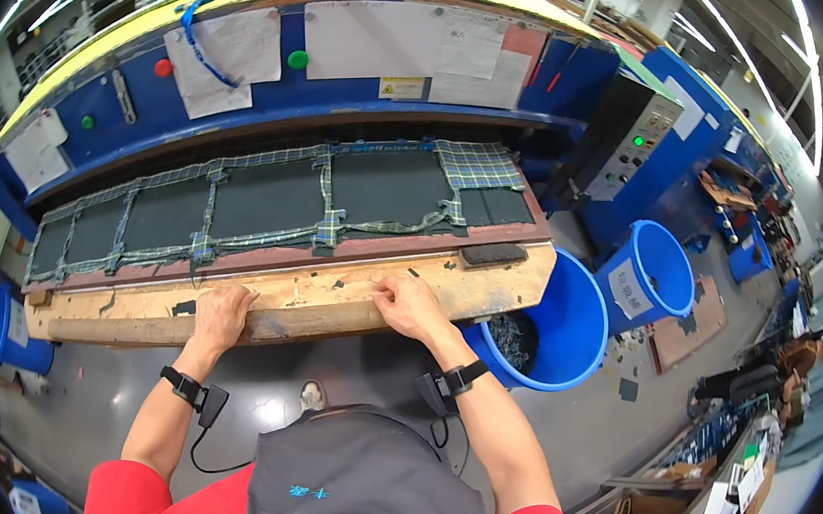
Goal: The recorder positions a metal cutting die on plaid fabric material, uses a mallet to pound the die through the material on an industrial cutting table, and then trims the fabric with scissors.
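My left hand (223, 317) is curled closed at the rounded front edge of a long wooden board (318, 290). Farther right, my right hand (409, 305) rests on the same board with its fingertips drawn together. Whatever the fingers of either hand may hold is hidden or too small to name. Beyond the board lies a long, dark flat bed (267, 197), edged in reddish brown. Strips of green and blue plaid cloth (329, 228) form frames across it. One wider plaid piece (479, 166) lies at its right end.
A dark oblong block (494, 256) and small dark scraps lie on the board. Blue bins (575, 319) stand to the right, the nearest with dark scraps inside. A control box (634, 140) with a lit green button rises at the back right. Another person (771, 370) is at far right.
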Motion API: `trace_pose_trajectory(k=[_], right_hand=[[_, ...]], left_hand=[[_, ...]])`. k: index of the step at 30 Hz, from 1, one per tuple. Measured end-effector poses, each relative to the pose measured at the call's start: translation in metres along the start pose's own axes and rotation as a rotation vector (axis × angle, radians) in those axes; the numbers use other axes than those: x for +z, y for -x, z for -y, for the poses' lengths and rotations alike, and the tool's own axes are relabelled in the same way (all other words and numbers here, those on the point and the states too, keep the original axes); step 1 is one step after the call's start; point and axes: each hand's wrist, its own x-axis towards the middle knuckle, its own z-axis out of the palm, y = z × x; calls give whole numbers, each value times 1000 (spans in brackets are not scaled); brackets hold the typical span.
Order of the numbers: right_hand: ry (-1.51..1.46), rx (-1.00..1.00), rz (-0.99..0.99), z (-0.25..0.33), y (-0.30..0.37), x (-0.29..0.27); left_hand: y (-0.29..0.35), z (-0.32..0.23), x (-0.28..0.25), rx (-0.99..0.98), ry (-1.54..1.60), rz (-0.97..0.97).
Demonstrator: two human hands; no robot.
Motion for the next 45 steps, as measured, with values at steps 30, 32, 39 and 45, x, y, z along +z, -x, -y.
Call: trace_pose_trajectory(k=[30, 32, 39, 45], right_hand=[[233, -110, 126, 142, -344, -345], [170, -67, 100, 134, -372, -322], [53, -34, 8, 140, -500, -242], [-429, 79, -60, 163, -587, -177]], left_hand=[[-319, -4, 147, -119, 330, 104], [-316, -5, 173, -146, 402, 31], [-305, -8, 180, -188, 551, -120], [-307, -8, 178, -147, 463, -120]])
